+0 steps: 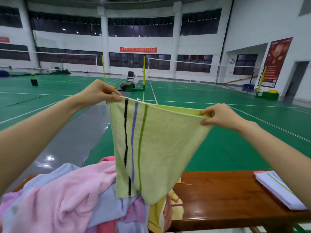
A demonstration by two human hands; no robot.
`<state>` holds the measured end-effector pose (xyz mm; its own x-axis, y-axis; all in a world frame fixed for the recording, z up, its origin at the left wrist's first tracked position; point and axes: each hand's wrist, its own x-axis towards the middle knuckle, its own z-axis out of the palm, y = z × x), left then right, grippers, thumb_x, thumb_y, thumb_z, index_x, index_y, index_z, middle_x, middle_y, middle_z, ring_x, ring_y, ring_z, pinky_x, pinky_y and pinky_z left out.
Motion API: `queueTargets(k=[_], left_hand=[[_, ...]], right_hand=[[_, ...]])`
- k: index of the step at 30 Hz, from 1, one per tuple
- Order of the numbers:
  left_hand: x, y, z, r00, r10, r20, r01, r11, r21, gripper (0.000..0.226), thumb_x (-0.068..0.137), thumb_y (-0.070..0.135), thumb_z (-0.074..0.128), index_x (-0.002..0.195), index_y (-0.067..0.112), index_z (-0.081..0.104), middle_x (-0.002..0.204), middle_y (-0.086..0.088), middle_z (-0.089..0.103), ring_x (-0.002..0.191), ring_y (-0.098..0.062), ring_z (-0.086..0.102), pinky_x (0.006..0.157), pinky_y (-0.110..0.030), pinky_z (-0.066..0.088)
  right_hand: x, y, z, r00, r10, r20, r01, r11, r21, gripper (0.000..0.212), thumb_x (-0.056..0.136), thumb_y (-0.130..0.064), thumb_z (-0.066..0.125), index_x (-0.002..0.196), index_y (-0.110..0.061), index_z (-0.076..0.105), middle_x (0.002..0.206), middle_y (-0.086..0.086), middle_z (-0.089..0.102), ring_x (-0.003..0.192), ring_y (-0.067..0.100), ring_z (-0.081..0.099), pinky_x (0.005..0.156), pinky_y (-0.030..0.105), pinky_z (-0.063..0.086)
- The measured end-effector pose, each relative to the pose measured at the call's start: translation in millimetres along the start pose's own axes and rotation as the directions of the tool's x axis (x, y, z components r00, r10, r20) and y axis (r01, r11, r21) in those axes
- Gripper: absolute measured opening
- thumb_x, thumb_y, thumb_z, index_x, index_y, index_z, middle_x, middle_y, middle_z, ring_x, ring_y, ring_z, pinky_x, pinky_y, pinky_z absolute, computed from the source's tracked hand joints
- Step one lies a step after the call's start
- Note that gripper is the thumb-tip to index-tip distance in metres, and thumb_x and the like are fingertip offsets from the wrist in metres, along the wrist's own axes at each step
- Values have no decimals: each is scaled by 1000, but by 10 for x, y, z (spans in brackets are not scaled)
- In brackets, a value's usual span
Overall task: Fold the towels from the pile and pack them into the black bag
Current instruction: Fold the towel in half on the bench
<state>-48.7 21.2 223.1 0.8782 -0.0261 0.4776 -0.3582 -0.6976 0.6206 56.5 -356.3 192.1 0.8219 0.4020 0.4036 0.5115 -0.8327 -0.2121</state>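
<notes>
Green badminton courts with white lines, yellow net posts and white walls fill the background, and a polished reddish-brown wooden bench (218, 199) crosses the foreground. At ten o'clock the left hand (99, 94) pinches one top corner of a pale yellow-green terry towel with black, blue and green stripes (156, 145), thumb and fingers closed on the hem. At three o'clock the right hand (218, 116) pinches the opposite top corner the same way. Between them the towel's upper edge is stretched, and the cloth hangs down doubled, its lower end touching a loose pile of pink, lavender and yellow towels (67, 195) at seven o'clock on the bench. At four o'clock a folded white towel with a green stripe (279, 190) lies on the bench's end, well apart from the pile.
</notes>
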Motion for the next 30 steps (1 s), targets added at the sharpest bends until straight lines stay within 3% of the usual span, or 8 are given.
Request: queueTargets(k=[4, 6, 10, 13, 18, 22, 26, 30], left_hand=[[17, 44, -26, 999, 45, -5, -45, 999, -26, 31, 76, 3, 72, 66, 32, 76, 66, 4, 71, 63, -3, 59, 59, -8, 48], [57, 74, -32, 996, 80, -46, -83, 994, -66, 36, 75, 0, 72, 64, 34, 75, 61, 9, 69, 57, 1, 58, 57, -9, 48], [138, 140, -87, 987, 107, -119, -120, 986, -111, 22, 76, -2, 70, 76, 20, 72, 58, 10, 66, 55, 2, 55, 56, -8, 45], [115, 118, -30, 994, 98, -48, -101, 992, -78, 18, 76, -5, 70, 78, 13, 72, 65, 1, 67, 59, -5, 55, 56, -10, 45], [43, 1, 104, 989, 67, 132, -70, 997, 17, 17, 79, -4, 67, 80, 12, 64, 74, -5, 61, 62, -4, 51, 58, -8, 41], [-8, -127, 410, 924, -44, 380, -96, 935, 341, 27, 79, -4, 61, 73, 22, 56, 72, 9, 54, 59, 4, 45, 58, -5, 34], [-40, -199, 561, 920, -51, 388, -166, 847, 505, 29, 86, 5, 54, 74, 31, 48, 69, 15, 49, 58, -1, 43, 59, -20, 35], [-17, -140, 505, 934, -39, 355, -123, 897, 423, 31, 94, 0, 44, 100, 25, 62, 76, 16, 53, 57, -13, 54, 61, -26, 51]], right_hand=[[146, -21, -147, 994, 84, -64, -84, 996, 8, 34, 72, -28, 79, 102, -14, 73, 99, 5, 62, 64, 21, 59, 69, 30, 46], [218, -46, -237, 988, 131, -85, -126, 990, 60, 34, 72, -24, 79, 102, -8, 73, 90, 10, 67, 54, 14, 58, 70, 28, 47], [321, -94, -413, 963, 201, -179, -164, 965, 205, 36, 72, -26, 80, 100, -6, 73, 85, 7, 66, 67, 14, 57, 70, 30, 46], [332, -104, -474, 927, 250, -278, -206, 962, 179, 30, 70, -36, 79, 92, -16, 74, 95, 3, 68, 92, 22, 60, 82, 40, 51], [305, -127, -476, 941, 252, -225, -159, 917, 365, 29, 75, -15, 77, 101, -3, 72, 92, 9, 64, 89, 18, 53, 76, 31, 42], [302, -156, -359, 961, 214, -175, -157, 943, 294, 27, 77, -13, 75, 102, -5, 72, 92, 6, 66, 91, 17, 54, 78, 28, 39], [304, -125, -254, 967, 236, -97, -211, 954, 212, 26, 73, -14, 78, 98, -7, 74, 102, 10, 70, 95, 19, 56, 80, 30, 43], [273, -47, -231, 948, 295, -120, -247, 919, 308, 30, 76, -10, 75, 104, 0, 71, 108, 15, 68, 101, 25, 56, 81, 27, 38]])
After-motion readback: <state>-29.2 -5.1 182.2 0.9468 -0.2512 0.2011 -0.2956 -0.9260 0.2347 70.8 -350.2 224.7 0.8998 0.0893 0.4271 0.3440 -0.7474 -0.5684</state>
